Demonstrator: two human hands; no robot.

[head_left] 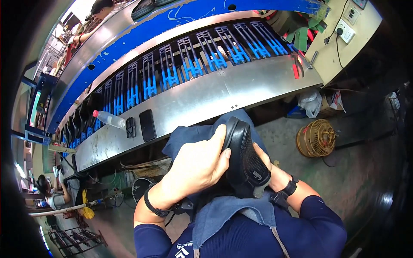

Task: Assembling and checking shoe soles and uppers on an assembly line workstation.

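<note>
A black shoe (244, 157) with a perforated surface and a light printed mark near its lower end is held over my lap. My left hand (204, 161) is closed on its left edge, thumb against the rim and index finger along the upper end. From the right side my right hand (263, 160) grips it, with most of its fingers hidden behind the shoe. A small grey piece (260, 190) shows at the shoe's lower end. A blue-grey apron (195, 133) covers my lap beneath the hands.
Ahead runs a metal bench (206, 96) holding a bottle (109, 119), a phone (147, 125), a small black item (130, 127) and pliers (297, 66). Behind it stand blue-black racks (171, 71). A round wicker-like basket (316, 138) sits right. Co-workers (58, 195) are at left and upper left.
</note>
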